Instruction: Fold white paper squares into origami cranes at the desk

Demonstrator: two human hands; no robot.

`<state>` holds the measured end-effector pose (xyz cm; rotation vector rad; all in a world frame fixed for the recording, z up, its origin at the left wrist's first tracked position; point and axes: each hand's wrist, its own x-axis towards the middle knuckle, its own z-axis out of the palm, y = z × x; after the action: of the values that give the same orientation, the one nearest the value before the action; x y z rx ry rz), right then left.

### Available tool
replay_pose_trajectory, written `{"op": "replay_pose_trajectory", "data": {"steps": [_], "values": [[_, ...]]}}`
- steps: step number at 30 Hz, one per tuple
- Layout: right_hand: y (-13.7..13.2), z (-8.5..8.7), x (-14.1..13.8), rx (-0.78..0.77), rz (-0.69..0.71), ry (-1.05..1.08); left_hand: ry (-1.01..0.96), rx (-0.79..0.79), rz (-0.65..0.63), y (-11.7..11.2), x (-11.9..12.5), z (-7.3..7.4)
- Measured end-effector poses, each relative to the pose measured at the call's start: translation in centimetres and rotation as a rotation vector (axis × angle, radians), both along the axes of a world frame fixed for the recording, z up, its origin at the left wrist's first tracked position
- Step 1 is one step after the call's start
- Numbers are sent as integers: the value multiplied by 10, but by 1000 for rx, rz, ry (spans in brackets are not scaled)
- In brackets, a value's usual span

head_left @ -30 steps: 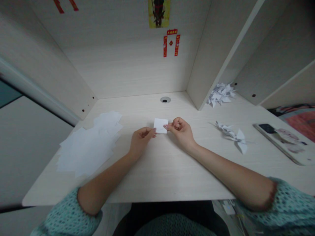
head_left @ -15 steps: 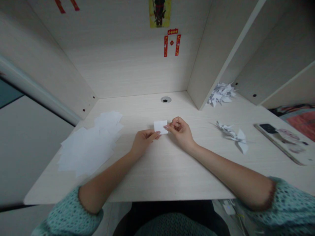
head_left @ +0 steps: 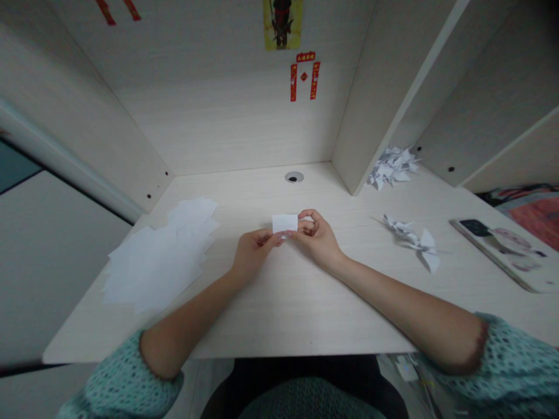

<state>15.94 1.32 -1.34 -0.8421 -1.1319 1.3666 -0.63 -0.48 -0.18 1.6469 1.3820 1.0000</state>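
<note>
A small white paper piece (head_left: 285, 223) sits between both hands just above the light wooden desk (head_left: 288, 302), near its middle. My left hand (head_left: 253, 250) pinches the paper's lower left edge, fingers curled. My right hand (head_left: 317, 235) pinches its right edge with thumb and forefinger, the other fingers bent. The paper looks folded into a narrow rectangle.
A loose spread of white paper sheets (head_left: 161, 256) lies on the desk's left. Folded paper cranes (head_left: 413, 238) lie to the right, and a pile of folded cranes (head_left: 393, 166) rests in the right shelf bay. A phone (head_left: 502, 247) lies far right. A cable hole (head_left: 294, 177) is behind.
The paper has become a shorter, narrower rectangle, and both hands have closed in on it, the left hand moving right toward the right hand.
</note>
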Motion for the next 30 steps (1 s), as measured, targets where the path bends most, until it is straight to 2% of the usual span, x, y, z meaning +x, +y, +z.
{"op": "replay_pose_trajectory", "data": {"steps": [6,13,18,22,25,30], "values": [[2,0,3,-22,-20,-39,-32,-42,37,1,1,3],[4,-4,4,1,-35,-31,-39,-52,8,1,0,1],[7,-7,7,145,-43,-184,98,-1,-44,-2,2,5],[3,-1,11,291,-60,-372,55,15,-86,-5,4,11],[0,2,10,384,-54,-434,28,12,-84,-5,3,10],[2,-6,6,229,-24,-290,-130,-28,-6,1,1,2]]}}
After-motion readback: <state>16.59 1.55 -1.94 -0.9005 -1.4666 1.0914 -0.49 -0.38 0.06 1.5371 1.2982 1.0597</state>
